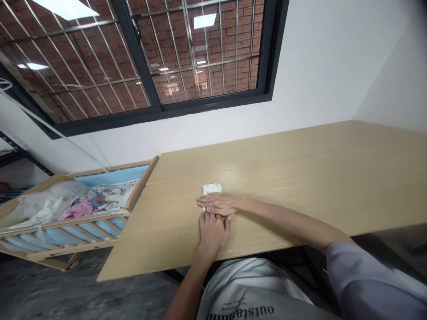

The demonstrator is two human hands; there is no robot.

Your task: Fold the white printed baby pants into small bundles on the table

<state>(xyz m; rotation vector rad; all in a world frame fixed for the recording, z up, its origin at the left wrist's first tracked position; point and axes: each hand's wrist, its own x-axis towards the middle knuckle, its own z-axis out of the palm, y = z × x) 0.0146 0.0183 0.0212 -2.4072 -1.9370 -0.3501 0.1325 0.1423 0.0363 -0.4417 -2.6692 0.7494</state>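
A small white rectangular item with faint marks (212,188) lies flat on the wooden table (283,178); it looks soft and folded, though its exact kind is unclear. Across its middle rests my right hand (218,203), palm down with fingers stretched to the left, hiding much of it. My left hand (214,229) is flat just below, fingers pointing away from me. Its fingertips meet the item's near edge and the underside of my right hand, and its thumb is set apart to the right. Neither hand is wrapped around anything.
Left of the table stands a wooden crib (143,184) with blue lining, holding a pink cloth (78,209), clear plastic and other fabrics. A white wall and a dark-framed barred window (213,100) are behind the table. The table's near edge is close to my body.
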